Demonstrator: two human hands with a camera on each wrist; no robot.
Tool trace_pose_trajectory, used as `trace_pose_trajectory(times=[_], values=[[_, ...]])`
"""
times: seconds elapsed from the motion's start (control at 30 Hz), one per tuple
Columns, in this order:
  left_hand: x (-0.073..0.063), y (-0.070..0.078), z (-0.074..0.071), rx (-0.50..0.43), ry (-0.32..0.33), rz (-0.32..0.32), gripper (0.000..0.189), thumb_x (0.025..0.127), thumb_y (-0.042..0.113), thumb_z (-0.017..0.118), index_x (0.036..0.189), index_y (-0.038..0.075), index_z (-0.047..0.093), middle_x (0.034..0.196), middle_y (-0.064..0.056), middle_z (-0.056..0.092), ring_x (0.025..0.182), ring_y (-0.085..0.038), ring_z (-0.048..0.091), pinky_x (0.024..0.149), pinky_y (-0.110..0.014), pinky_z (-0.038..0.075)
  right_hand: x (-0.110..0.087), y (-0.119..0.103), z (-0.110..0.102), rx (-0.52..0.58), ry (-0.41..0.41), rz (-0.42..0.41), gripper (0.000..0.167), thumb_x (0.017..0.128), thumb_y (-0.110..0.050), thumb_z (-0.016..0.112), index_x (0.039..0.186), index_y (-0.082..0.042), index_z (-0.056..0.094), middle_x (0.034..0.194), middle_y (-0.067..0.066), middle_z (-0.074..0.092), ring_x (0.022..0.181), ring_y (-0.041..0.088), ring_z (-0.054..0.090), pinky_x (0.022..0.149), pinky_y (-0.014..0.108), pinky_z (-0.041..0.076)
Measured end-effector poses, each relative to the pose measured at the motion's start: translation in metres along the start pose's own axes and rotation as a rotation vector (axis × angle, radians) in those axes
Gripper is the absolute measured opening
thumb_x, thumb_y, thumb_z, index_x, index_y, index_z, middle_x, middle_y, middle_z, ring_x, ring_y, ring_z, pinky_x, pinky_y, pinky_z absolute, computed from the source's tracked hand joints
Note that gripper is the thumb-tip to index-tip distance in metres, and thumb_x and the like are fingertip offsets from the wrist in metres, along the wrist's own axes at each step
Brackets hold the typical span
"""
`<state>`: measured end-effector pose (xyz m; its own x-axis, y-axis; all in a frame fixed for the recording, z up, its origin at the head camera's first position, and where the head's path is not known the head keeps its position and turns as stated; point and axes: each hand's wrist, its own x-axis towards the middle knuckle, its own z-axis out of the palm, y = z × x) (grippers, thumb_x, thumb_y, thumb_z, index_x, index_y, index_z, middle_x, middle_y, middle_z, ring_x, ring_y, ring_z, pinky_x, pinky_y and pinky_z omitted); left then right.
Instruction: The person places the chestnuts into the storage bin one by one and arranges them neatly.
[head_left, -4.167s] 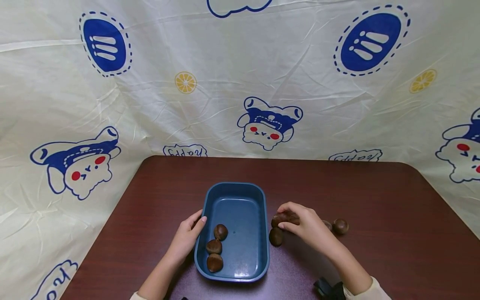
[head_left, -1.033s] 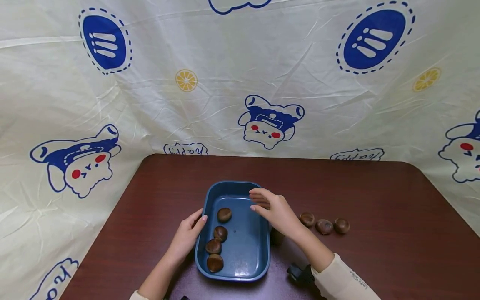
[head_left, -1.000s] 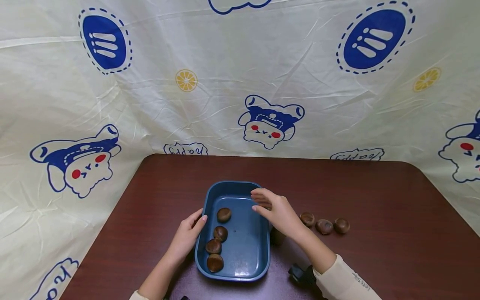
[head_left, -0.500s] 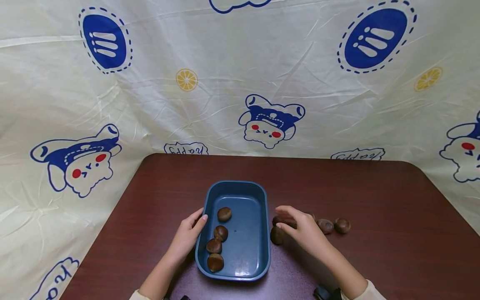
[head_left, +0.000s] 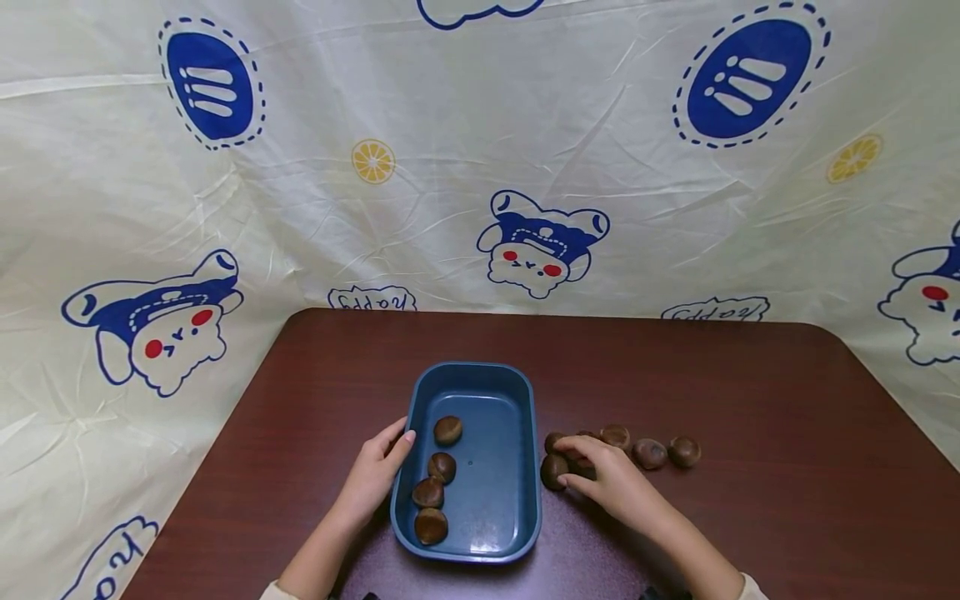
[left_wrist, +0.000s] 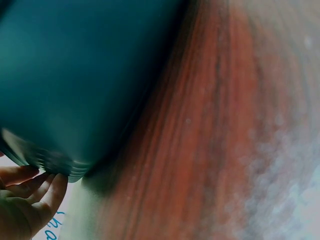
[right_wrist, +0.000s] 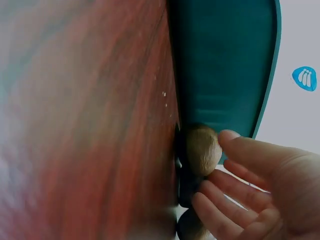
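Observation:
A blue rectangular plastic tray (head_left: 495, 500) stands on the table, with several brown chestnuts (head_left: 429, 492) along its left side. My left hand (head_left: 377, 468) holds the tray's left wall, thumb at the rim; in the left wrist view its fingers (left_wrist: 52, 195) touch the tray's outside. Right of the tray, my right hand (head_left: 611, 479) is at a group of chestnuts, its thumb and fingers around the near chestnut (head_left: 553, 472). In the right wrist view the thumb tip touches this chestnut (right_wrist: 203, 150), with the fingers curled on its other side. The hand partly hides other chestnuts.
More chestnuts lie in a row to the right, among them one chestnut (head_left: 648, 453) and the outermost chestnut (head_left: 684, 451). The dark brown table (head_left: 787, 417) ends at a white patterned cloth (head_left: 420, 233) behind it.
A fourth chestnut lies in the tray since the oldest frame. My right hand has drawn back from above the tray to the chestnuts on its right. The left hand stays put.

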<state>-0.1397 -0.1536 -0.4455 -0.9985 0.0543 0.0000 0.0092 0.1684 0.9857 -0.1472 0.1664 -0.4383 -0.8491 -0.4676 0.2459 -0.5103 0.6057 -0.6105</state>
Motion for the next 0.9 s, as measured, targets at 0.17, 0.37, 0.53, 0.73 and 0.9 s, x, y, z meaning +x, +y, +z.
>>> trace_pose_trajectory(times=[0.17,0.37,0.53,0.73,0.9], values=[[0.000,0.001,0.000,-0.006,0.001,-0.007,0.045,0.093,0.026,0.050,0.130,0.000,0.045,0.119,-0.019,0.054,0.094,-0.027,0.059,0.077,-0.038,0.049,-0.001,0.005,0.007,-0.030,0.039,-0.103,0.035,0.072,-0.004,0.074,0.104,-0.005,0.059,0.103,0.002,0.057,0.092,0.017,0.056,0.073,0.031,0.049],[-0.001,0.001,0.000,-0.009,0.005,-0.012,0.043,0.094,0.023,0.050,0.130,0.000,0.046,0.119,-0.018,0.054,0.093,-0.027,0.059,0.076,-0.037,0.049,-0.003,0.007,0.013,-0.077,0.014,-0.104,0.040,0.070,-0.008,0.076,0.107,-0.006,0.059,0.105,0.001,0.057,0.096,0.015,0.054,0.075,0.031,0.048],[-0.001,0.002,-0.001,-0.005,-0.017,-0.005,0.047,0.094,0.025,0.049,0.131,-0.002,0.042,0.122,-0.021,0.051,0.097,-0.029,0.057,0.077,-0.038,0.049,-0.004,0.005,0.014,-0.065,-0.005,-0.089,0.042,0.071,-0.007,0.075,0.109,-0.004,0.058,0.107,0.005,0.059,0.097,0.019,0.055,0.076,0.032,0.048],[-0.001,0.000,0.000,-0.012,0.000,-0.017,0.044,0.093,0.024,0.050,0.130,0.001,0.045,0.119,-0.018,0.054,0.094,-0.026,0.059,0.076,-0.036,0.050,-0.004,0.006,0.014,-0.038,0.033,-0.098,0.042,0.069,-0.006,0.076,0.108,-0.005,0.058,0.104,0.004,0.060,0.090,0.016,0.057,0.073,0.029,0.049],[-0.001,0.001,0.000,-0.001,-0.011,0.000,0.048,0.093,0.027,0.050,0.131,-0.001,0.043,0.120,-0.020,0.053,0.096,-0.028,0.058,0.077,-0.036,0.049,-0.003,0.004,0.013,-0.041,0.078,-0.116,0.043,0.068,-0.003,0.077,0.107,-0.004,0.058,0.103,0.003,0.060,0.091,0.015,0.057,0.073,0.030,0.049]])
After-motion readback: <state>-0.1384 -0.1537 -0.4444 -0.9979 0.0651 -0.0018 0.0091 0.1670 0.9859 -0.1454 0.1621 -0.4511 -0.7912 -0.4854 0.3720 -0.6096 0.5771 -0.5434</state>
